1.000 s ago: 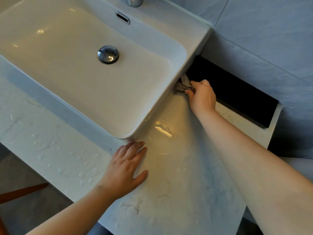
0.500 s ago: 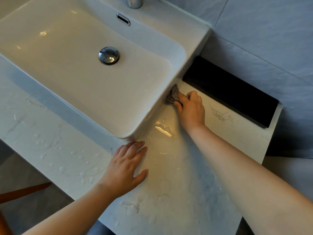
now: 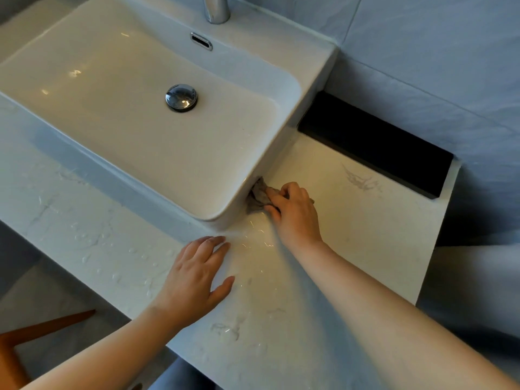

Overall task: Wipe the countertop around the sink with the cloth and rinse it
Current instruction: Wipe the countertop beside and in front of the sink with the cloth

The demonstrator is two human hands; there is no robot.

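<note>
I see the cloth [image 3: 257, 197] squashed right up against the sink [image 3: 306, 80], on its right wall, close to the sink's front corner. My right hand [image 3: 292, 212] is on it. The fingers are curled and pinch the cloth, and they push it into the crack where the sink meets the countertop [image 3: 351, 220]. So the cloth sits on the sink side of my fingers, between the fingertips and the wall.

The cloth is small, grey-brown and all scrunched up. Its longer side runs along the sink's wall. Part of it hides under my hand.

My left hand [image 3: 197, 280] lies flat on the countertop just in front of the sink's front corner. Its fingers are straight and spread, and it holds nothing. The right hand is the one on the cloth; the left hand is near but not touching it.

I think the next wipe has to go round the sink's front corner. Lots of water drops [image 3: 118, 263] sit in front of the sink there. My left hand is in that path, so it may need to move away first. The tap [image 3: 216, 8] for rinsing is at the back of the sink.
</note>
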